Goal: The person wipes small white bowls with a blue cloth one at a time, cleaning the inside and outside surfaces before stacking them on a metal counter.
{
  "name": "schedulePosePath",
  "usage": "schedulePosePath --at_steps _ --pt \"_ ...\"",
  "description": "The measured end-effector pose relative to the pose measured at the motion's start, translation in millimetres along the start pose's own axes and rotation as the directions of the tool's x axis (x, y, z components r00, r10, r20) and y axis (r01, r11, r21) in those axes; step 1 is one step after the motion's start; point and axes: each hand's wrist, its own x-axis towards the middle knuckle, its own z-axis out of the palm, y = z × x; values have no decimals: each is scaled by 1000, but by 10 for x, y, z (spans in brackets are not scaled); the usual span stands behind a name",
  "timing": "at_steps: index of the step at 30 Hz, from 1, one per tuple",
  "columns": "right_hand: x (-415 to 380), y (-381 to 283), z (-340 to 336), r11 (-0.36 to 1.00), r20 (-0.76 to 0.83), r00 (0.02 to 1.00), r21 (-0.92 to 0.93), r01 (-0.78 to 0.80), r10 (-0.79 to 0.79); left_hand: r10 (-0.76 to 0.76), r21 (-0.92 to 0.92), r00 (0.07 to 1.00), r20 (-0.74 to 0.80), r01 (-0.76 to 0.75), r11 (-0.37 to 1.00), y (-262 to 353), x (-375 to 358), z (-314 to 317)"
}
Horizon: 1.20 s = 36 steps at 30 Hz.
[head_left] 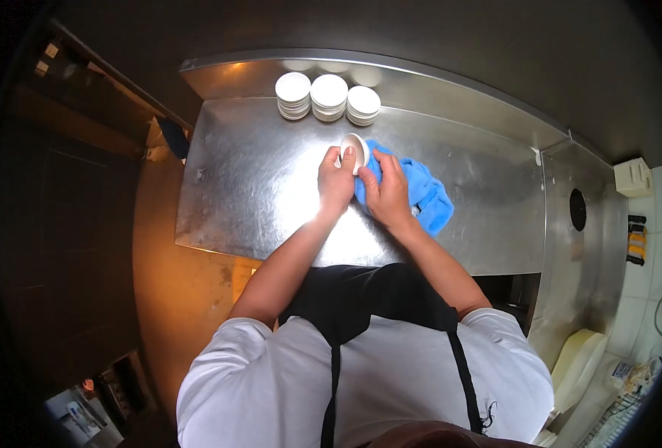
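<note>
A small white dish (359,151) is tilted up on its side between my two hands, above the steel counter. My left hand (337,178) grips its left side, with the thumb pressed over the inner face. On the other side, my right hand (387,190) is closed on a blue cloth (423,188), which bunches against the dish and trails off to the right over the counter. Part of the cloth lies hidden behind my right fingers. Just beyond my hands stand three stacks of white dishes, a left stack (293,89), a middle stack (329,93) and a right stack (364,103).
The stainless steel counter (249,179) has a raised back edge (435,82). To the right, a steel section has a round dark hole (577,210). Beyond it are a white box (633,178) and black and yellow items (636,239) by the tiled wall.
</note>
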Motion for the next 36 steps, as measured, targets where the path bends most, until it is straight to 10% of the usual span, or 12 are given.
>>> schedulePosePath --at_steps 8,11,17,20,24,29,32,36 --pt "660 152 -3 953 -14 975 -209 -220 222 170 -1 985 18 -170 985 168 120 106" --pt "991 423 10 917 -10 960 -291 -272 281 -151 -207 986 76 164 964 447 -3 115" --pt "1320 851 166 885 19 950 -371 -282 311 -205 -461 968 143 248 852 220 -4 -34" --pt "1288 998 139 884 36 908 -248 -396 417 -214 -581 947 239 316 750 162 51 -189" --pt "945 921 -68 598 211 727 444 -667 653 -157 -667 928 337 353 657 240 73 -393" --pt "428 365 129 894 84 978 396 -209 191 -163 -518 900 404 372 771 286 60 -326" --pt "424 -49 99 930 207 907 99 355 -368 -187 -465 913 362 351 813 332 78 -206" --pt "440 85 57 941 267 912 -47 334 -310 -61 -221 938 340 143 965 499 78 -216"
